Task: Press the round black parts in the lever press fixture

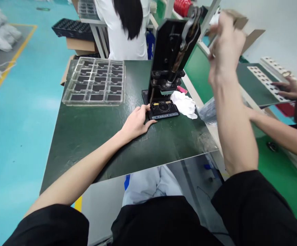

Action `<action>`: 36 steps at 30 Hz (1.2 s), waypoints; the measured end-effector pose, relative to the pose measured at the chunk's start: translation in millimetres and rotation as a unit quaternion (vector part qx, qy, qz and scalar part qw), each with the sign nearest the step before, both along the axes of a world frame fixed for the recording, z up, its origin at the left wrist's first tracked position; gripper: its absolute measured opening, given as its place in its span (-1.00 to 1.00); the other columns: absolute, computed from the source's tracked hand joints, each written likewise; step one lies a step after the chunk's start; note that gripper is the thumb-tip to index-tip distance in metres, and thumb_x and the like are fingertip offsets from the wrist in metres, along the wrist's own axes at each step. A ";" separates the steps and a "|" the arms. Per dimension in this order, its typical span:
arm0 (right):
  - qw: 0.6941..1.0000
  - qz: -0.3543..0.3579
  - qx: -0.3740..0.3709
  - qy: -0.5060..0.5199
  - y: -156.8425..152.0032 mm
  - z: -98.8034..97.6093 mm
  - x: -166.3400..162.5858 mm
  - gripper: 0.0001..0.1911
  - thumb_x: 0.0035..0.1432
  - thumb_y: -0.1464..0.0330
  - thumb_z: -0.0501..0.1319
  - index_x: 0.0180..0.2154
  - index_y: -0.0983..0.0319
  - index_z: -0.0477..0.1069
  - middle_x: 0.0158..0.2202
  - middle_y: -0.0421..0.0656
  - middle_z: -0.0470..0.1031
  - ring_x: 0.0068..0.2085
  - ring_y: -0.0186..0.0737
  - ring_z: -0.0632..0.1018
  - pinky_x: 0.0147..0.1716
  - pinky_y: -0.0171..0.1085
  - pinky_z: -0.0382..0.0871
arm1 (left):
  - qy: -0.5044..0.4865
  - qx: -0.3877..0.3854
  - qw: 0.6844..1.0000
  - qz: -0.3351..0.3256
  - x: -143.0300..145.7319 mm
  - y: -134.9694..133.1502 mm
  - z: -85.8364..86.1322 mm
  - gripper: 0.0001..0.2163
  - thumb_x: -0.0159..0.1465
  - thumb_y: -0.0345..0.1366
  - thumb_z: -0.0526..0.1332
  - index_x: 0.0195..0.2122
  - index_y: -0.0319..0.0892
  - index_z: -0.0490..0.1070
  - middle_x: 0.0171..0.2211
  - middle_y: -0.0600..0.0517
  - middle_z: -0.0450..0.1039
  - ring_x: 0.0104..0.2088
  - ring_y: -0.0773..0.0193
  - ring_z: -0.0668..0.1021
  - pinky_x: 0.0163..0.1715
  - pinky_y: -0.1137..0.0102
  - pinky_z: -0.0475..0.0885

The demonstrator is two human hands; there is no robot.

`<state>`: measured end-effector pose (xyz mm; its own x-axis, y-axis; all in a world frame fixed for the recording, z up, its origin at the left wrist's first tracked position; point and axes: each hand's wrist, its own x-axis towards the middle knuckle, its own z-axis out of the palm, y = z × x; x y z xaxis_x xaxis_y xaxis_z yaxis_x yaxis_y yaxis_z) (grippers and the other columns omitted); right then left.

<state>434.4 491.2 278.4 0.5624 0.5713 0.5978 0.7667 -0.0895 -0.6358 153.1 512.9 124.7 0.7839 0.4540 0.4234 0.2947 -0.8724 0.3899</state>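
A black hand press (172,51) stands on the dark green table (86,133). At its base is a black fixture (163,109) with a small part in it. My left hand (136,121) rests on the table, its fingers against the fixture's left edge and partly curled. My right hand (225,44) is raised near the press lever (191,25); it is smeared by motion and I cannot see what it holds.
A clear tray (95,82) of several dark parts lies at the table's back left. White cloth (185,104) sits right of the press. A person in white stands behind the table. Another person's hand (290,89) works at a white strip on the right.
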 end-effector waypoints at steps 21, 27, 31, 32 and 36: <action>0.891 0.081 -0.398 -0.202 -71.3 -69.3 -86.4 -0.43 0.37 -0.01 0.12 -0.11 0.39 0.55 -0.11 0.16 0.62 -0.06 0.19 0.58 -0.08 -0.02 0.33 | -0.004 0.050 0.999 0.000 -2.1 6.0 7.0 -0.61 0.42 0.02 0.17 0.07 -0.19 0.26 -0.02 -0.26 0.56 -0.02 -0.14 0.62 -0.08 0.05 0.58; 0.917 0.066 -0.332 -0.212 -120.3 -55.3 -86.6 -0.49 0.28 -0.03 0.19 -0.21 0.32 0.55 -0.25 0.07 0.62 -0.19 0.07 0.57 -0.13 -0.06 0.34 | 0.005 0.066 0.998 -0.013 -3.0 4.7 7.8 -0.64 0.45 -0.03 0.13 0.08 -0.19 0.27 0.01 -0.26 0.55 -0.01 -0.13 0.61 -0.06 0.04 0.57; 0.965 -0.078 -0.208 -0.138 -187.3 -39.9 -20.6 -0.55 0.21 -0.02 0.25 -0.22 0.25 0.52 -0.24 0.00 0.60 -0.23 -0.04 0.55 -0.16 -0.10 0.34 | 0.014 0.094 0.995 -0.020 -2.9 4.3 6.0 -0.62 0.44 -0.10 0.14 0.15 -0.23 0.26 0.06 -0.26 0.53 -0.04 -0.12 0.60 -0.02 0.02 0.56; 0.963 -0.142 -0.189 -0.128 -203.8 -38.6 6.5 -0.58 0.19 -0.01 0.27 -0.27 0.24 0.50 -0.28 -0.01 0.59 -0.26 -0.06 0.53 -0.16 -0.08 0.33 | 0.014 0.098 0.995 -0.023 -2.8 3.9 5.6 -0.62 0.44 -0.11 0.13 0.16 -0.24 0.26 0.07 -0.27 0.53 -0.05 -0.12 0.59 -0.02 0.01 0.56; 0.922 -0.317 -0.188 -0.121 -255.6 -49.5 110.3 -0.50 -0.08 0.05 0.41 -0.62 0.03 0.09 -0.65 -0.21 0.17 -0.40 -0.11 0.37 -0.24 -0.06 0.19 | 0.004 0.114 0.993 -0.030 -1.8 2.2 5.2 -0.62 0.46 -0.13 0.09 0.17 -0.29 0.26 0.04 -0.28 0.54 -0.08 -0.13 0.58 -0.04 0.01 0.56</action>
